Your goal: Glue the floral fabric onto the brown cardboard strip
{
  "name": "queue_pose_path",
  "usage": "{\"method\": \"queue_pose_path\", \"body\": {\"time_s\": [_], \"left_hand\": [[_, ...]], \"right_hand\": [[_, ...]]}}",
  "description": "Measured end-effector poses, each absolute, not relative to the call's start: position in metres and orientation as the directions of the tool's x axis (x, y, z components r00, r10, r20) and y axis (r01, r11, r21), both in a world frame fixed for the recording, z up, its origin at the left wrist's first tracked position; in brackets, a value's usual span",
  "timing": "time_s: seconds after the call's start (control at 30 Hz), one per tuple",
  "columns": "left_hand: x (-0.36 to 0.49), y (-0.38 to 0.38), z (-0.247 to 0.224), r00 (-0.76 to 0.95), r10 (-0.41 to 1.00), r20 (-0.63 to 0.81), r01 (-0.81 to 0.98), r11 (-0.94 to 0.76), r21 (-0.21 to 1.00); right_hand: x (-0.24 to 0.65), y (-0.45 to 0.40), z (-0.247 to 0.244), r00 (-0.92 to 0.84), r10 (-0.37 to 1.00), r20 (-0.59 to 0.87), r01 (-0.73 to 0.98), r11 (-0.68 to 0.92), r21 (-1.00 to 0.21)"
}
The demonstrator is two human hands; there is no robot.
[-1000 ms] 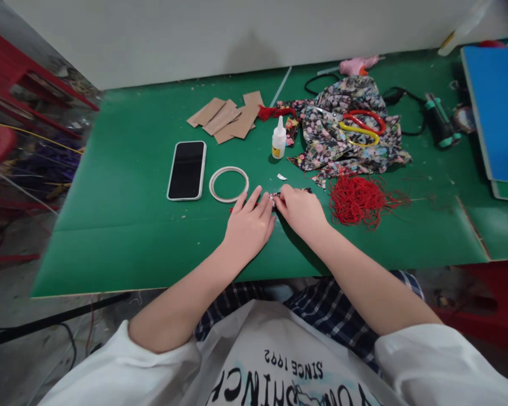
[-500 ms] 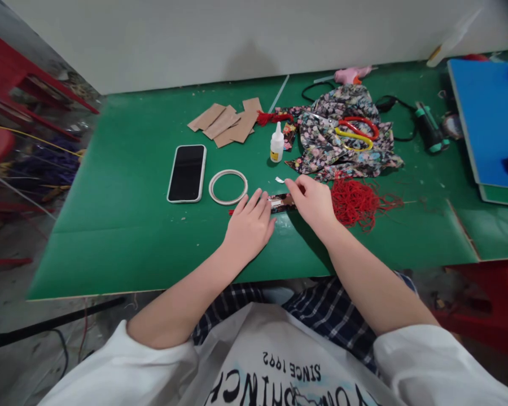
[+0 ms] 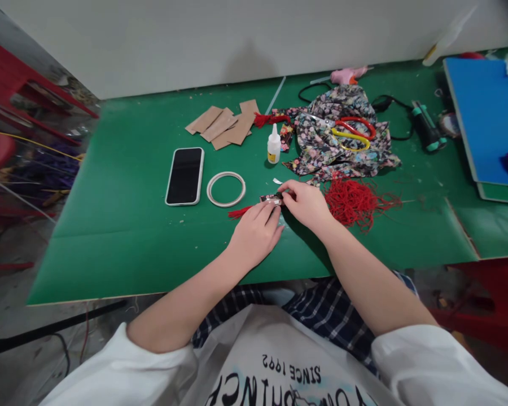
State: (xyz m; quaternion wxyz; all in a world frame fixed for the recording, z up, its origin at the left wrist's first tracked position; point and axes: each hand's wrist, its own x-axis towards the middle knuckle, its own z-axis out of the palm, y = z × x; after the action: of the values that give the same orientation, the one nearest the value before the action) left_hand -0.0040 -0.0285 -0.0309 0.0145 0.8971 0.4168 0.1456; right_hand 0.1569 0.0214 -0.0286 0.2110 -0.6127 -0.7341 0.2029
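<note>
A short strip of dark floral fabric (image 3: 264, 198) lies on the green table, with a white patch on its upper face. A red tassel (image 3: 239, 213) sticks out at its left end. My left hand (image 3: 256, 228) rests over the strip, fingers stretched out and fingertips pressing on it, thumb apart. From the right, my right hand (image 3: 307, 204) pinches the strip's right end between thumb and fingers, which hide part of it. Just beyond lies a small white scrap (image 3: 277, 181). Right of my right hand is a heap of red thread (image 3: 349, 202).
A glue bottle (image 3: 274, 145), a tape ring (image 3: 226, 189), a phone (image 3: 185, 176) and cardboard pieces (image 3: 224, 125) lie around my hands. Scissors (image 3: 353, 132) rest on floral cloth (image 3: 322, 149). Farther off are a pink glue gun (image 3: 347, 75) and a blue board (image 3: 482, 118).
My right hand has moved left, bringing the strip's right end in toward my left hand; less of the strip shows. More of the red tassel is visible beside my left hand.
</note>
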Motion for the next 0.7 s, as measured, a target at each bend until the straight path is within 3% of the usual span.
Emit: {"method": "queue_pose_path", "body": {"time_s": [0.43, 0.7], "left_hand": [[-0.0011, -0.0260, -0.0304, 0.646, 0.742, 0.179, 0.747, -0.663, 0.052], [-0.0015, -0.0260, -0.0240, 0.635, 0.755, 0.162, 0.745, -0.654, 0.128]], "right_hand": [[0.1571, 0.0201, -0.0277, -0.147, 0.988, 0.035, 0.824, 0.142, -0.549], [0.1599, 0.0202, -0.0297, -0.177, 0.984, 0.024, 0.767, 0.153, -0.623]]}}
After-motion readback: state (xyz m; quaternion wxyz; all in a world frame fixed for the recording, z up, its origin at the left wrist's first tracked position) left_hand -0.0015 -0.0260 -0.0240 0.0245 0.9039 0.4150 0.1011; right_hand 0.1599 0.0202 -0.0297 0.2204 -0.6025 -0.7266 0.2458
